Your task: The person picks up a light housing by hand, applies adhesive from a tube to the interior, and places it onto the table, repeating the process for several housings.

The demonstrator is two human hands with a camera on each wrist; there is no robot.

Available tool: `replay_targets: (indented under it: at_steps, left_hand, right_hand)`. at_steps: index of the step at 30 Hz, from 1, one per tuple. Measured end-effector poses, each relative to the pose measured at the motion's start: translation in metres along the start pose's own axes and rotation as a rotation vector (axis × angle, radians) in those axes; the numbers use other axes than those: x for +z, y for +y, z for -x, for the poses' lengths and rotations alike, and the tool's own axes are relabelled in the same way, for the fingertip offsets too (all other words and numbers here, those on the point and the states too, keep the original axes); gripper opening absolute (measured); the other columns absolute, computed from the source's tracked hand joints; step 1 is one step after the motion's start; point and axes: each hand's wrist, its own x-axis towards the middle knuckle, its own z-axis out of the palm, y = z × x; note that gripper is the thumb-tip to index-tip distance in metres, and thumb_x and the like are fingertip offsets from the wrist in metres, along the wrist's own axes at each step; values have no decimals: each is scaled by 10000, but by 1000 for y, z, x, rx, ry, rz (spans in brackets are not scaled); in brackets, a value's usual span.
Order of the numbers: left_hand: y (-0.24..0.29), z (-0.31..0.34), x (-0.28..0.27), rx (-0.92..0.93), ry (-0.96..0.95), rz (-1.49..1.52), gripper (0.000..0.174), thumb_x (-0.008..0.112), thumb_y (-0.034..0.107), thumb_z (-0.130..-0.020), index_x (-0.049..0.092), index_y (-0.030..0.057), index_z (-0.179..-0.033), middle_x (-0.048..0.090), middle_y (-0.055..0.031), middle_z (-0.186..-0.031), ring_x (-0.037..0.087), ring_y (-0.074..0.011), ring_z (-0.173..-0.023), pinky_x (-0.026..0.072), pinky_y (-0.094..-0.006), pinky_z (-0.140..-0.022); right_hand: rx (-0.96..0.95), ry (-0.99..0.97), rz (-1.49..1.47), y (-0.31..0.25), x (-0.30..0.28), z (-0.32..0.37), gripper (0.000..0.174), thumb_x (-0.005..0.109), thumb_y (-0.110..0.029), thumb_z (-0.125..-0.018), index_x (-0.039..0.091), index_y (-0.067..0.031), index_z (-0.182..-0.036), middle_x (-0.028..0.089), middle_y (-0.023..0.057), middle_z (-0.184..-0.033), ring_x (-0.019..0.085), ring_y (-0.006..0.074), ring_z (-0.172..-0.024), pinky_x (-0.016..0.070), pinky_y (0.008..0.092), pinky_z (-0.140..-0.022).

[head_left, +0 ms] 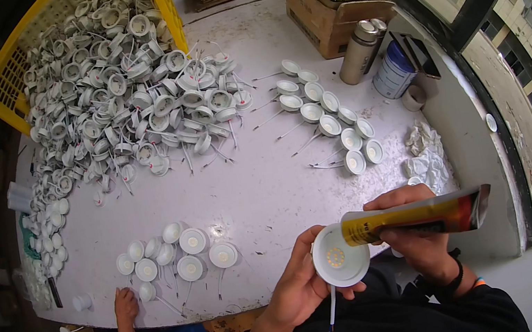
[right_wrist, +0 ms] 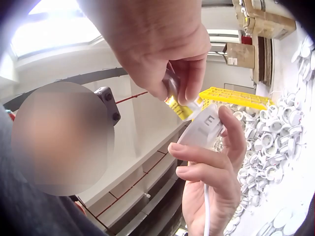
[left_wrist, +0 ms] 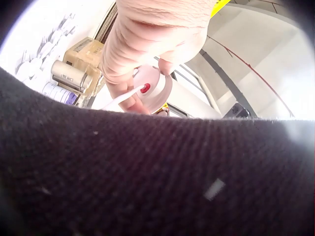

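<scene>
My left hand point(head_left: 298, 287) holds a round white LED lamp housing point(head_left: 359, 266) by its rim, with its face and ring of yellow LED dots turned up. A white cable hangs from the housing; in the left wrist view a red grommet point(left_wrist: 145, 88) shows where it enters the back. My right hand point(head_left: 423, 245) grips a yellow glue tube point(head_left: 395, 220), its fingers curled round the middle. The tube lies nearly level, its nozzle end over the right rim of the housing. In the right wrist view the tube's tip is right at the housing's edge.
A large heap of lamp housings point(head_left: 120, 92) spills from a yellow crate point(head_left: 6, 86). Finished-looking lamps point(head_left: 329, 125) stand in rows at right, others point(head_left: 190, 268) at front left. A cardboard box point(head_left: 325, 15), thermos point(head_left: 358, 52) and crumpled paper point(head_left: 426, 157) line the window side. Another person's hand point(head_left: 126, 305) rests at the table's edge.
</scene>
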Motion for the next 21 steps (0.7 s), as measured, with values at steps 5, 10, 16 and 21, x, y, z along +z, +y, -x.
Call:
replay_targets:
  at_steps: [5,10,16,21]
  left_hand:
    - [-1,-1,3,27,-16,-2,426,286,317,-891,142,102,-1230,433,-185,-1085,568,-284,-766,483,-357,-665]
    - [-2,-3,2,8,27,13,440,303,331,-887,149,97,-1226,448,-168,-1045,562,-242,-717,464,-278,-534]
    - [4,0,3,49,21,-48,436,307,348,-884,175,92,-1210,456,-154,-1007,548,-214,-686,392,-229,-448]
    - [4,0,1,99,203,-193,511,394,404,-837,217,132,-1232,436,-141,-1075,521,-226,-662,378,-245,-405]
  right_hand:
    - [-28,-10,26,-5,4,-1,301,606,51,-689,469,-4,-951,529,133,-973,531,174,-897,452,269,-748]
    - [-96,-126,75,-9,5,-4,309,614,41,-695,478,-12,-967,529,130,-973,544,198,-910,456,285,-767]
    - [-69,-95,340,-19,-1,-10,269,624,1,-705,509,-13,-947,550,111,-938,566,196,-876,471,266,-722]
    - [-60,-146,450,-28,-10,-10,246,650,-74,-696,538,-31,-910,576,86,-837,595,197,-758,473,259,-648]
